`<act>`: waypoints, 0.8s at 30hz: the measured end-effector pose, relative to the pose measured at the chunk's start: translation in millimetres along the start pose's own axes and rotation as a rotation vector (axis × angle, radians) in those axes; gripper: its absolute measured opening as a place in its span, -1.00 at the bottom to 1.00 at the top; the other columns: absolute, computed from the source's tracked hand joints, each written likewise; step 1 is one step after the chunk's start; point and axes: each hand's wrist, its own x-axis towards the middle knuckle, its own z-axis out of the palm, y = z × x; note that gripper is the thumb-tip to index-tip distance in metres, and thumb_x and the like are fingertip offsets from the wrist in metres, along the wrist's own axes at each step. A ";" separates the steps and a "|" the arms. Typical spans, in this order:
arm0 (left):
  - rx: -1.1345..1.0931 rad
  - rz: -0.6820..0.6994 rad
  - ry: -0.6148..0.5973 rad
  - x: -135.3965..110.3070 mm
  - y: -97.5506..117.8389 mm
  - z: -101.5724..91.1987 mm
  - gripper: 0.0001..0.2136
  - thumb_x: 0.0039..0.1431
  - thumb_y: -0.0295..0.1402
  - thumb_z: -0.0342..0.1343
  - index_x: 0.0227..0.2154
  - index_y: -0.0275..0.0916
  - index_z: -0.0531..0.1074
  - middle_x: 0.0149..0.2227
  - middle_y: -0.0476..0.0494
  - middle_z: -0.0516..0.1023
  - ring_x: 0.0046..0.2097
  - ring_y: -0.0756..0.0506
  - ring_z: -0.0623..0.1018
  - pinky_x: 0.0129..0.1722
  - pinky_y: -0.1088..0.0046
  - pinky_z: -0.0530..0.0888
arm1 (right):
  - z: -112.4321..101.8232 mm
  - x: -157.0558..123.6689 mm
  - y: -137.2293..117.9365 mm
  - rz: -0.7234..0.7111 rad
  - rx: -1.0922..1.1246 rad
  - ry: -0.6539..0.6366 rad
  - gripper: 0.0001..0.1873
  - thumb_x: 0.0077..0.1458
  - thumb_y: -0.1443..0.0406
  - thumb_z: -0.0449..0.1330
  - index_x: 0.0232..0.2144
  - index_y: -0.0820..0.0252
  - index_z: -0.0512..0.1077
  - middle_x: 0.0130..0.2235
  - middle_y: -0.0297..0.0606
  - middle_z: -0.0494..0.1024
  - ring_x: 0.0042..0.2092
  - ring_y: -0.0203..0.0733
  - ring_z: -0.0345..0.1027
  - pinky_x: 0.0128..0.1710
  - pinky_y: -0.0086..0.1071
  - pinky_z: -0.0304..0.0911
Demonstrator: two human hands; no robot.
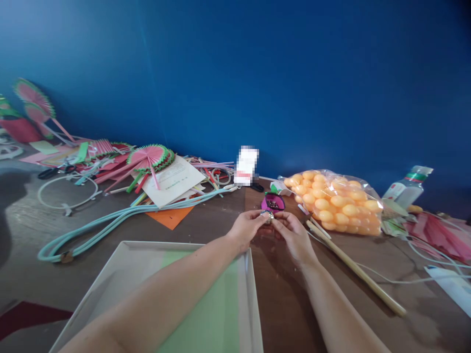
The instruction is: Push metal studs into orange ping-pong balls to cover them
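Note:
My left hand (245, 229) and my right hand (295, 236) meet just beyond the far right corner of the tray. Between their fingertips sits a small shiny, silvery roundish object (268, 214), too small to identify. Both hands are closed, with thumbs and fingers pinched around it. Directly behind them stands a little magenta open container (282, 203) with small dark bits inside. My left forearm crosses above a pale tray (255, 304) that has a light green sheet (217, 294) in it.
Right of the hands are a clear bag of orange balls (338, 202), a wooden stick (360, 272) and a plastic bottle (406, 189). Paper fans (149, 159), a printed sheet (171, 181), an orange paper (171, 217) and looped light-blue tubing (110, 220) lie left. A blue wall (221, 88) rises behind.

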 end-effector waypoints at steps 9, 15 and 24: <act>0.014 0.003 0.018 -0.9 1.3 0.3 -0.70 -0.12 -0.30 0.33 -0.32 -0.39 0.53 -0.34 -0.21 0.56 -0.39 0.01 0.52 -0.37 0.54 0.48 | 0.5 -0.7 -1.8 0.000 0.047 -0.043 -0.66 -0.09 0.13 0.33 -0.26 0.11 0.40 -0.52 -0.43 0.41 -0.55 -0.34 0.20 -0.59 -0.46 0.19; -0.072 -0.046 0.068 -0.5 4.4 2.1 -0.60 0.00 -0.07 0.18 -0.39 -0.41 0.49 -0.37 -0.24 0.54 -0.43 0.00 0.53 -0.40 0.51 0.51 | 0.4 -0.7 -1.8 0.023 0.082 -0.027 -0.63 -0.11 0.13 0.35 -0.25 0.12 0.41 -0.49 -0.41 0.44 -0.55 -0.35 0.21 -0.59 -0.46 0.19; -0.034 -0.029 0.000 0.0 1.7 -0.7 -0.75 -0.09 -0.31 0.31 -0.36 -0.39 0.54 -0.33 -0.22 0.55 -0.36 0.01 0.53 -0.34 0.54 0.50 | -0.3 -0.5 -2.4 0.023 0.069 -0.031 -0.65 -0.09 0.13 0.33 -0.25 0.14 0.42 -0.51 -0.40 0.42 -0.56 -0.34 0.20 -0.59 -0.46 0.17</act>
